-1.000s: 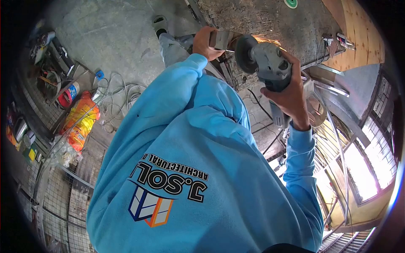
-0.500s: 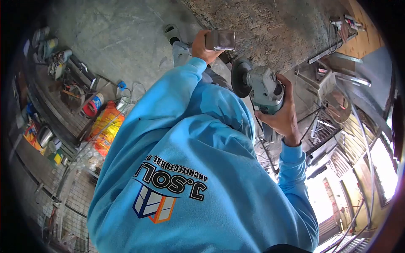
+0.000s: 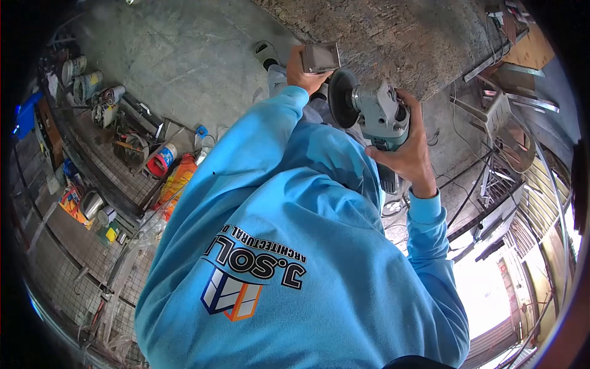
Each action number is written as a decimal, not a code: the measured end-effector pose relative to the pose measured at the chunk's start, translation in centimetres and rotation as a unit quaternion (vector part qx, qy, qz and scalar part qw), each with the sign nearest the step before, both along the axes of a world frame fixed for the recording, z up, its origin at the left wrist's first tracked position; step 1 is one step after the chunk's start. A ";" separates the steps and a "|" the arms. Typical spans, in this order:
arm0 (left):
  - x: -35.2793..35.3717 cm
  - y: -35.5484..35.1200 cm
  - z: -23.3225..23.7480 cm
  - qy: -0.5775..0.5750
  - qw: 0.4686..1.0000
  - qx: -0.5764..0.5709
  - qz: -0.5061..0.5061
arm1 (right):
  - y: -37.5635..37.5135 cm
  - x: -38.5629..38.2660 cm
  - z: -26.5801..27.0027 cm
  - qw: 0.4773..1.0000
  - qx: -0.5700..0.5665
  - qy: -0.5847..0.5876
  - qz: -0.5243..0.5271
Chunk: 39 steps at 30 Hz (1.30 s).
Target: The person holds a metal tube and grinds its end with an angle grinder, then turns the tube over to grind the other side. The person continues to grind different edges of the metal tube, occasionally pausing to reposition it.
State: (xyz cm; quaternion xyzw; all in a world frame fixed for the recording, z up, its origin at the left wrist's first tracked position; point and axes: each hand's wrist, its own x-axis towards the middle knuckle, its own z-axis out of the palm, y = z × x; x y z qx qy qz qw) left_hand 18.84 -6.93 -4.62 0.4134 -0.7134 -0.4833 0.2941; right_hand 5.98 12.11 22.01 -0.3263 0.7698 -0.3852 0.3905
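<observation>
My left hand [image 3: 300, 72] is wrapped round a short block of square metal tube [image 3: 321, 57], its flat end facing right. In my right hand [image 3: 413, 147] is an angle grinder [image 3: 380, 115], fingers closed about its grey-green body. The grinder's dark round disc [image 3: 343, 98] stands on edge just right of and below the tube, close to its lower corner. Part of the grinder's rear end hangs below my right palm. A light blue sweatshirt [image 3: 344, 246] covers both my arms.
A rough brown board or worktop [image 3: 393, 37] lies beyond the grinder. To the right stand a pale plastic stool [image 3: 491, 117] and metal pieces. On the left are a red and white bucket [image 3: 161, 161], paint-stained tins [image 3: 87, 86] and an orange bag [image 3: 176, 184]. A shoe [image 3: 267, 54] shows on the concrete floor [image 3: 178, 67].
The grinder has shifted slightly up and left, bringing its disc nearer the tube. The tube is tilted a little differently. The whole view has turned slightly.
</observation>
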 end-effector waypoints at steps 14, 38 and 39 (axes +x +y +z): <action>-0.1 0.2 1.8 -0.034 0.998 0.022 0.048 | -3.4 -3.4 -1.4 0.999 -0.004 -0.003 0.043; -0.3 -0.3 1.7 -0.002 0.998 -0.020 0.064 | -3.7 -4.8 -1.6 0.996 0.005 -0.038 0.075; -0.2 -0.5 1.5 -0.004 0.998 -0.019 0.054 | -3.3 -4.7 -1.3 0.995 0.010 -0.035 0.090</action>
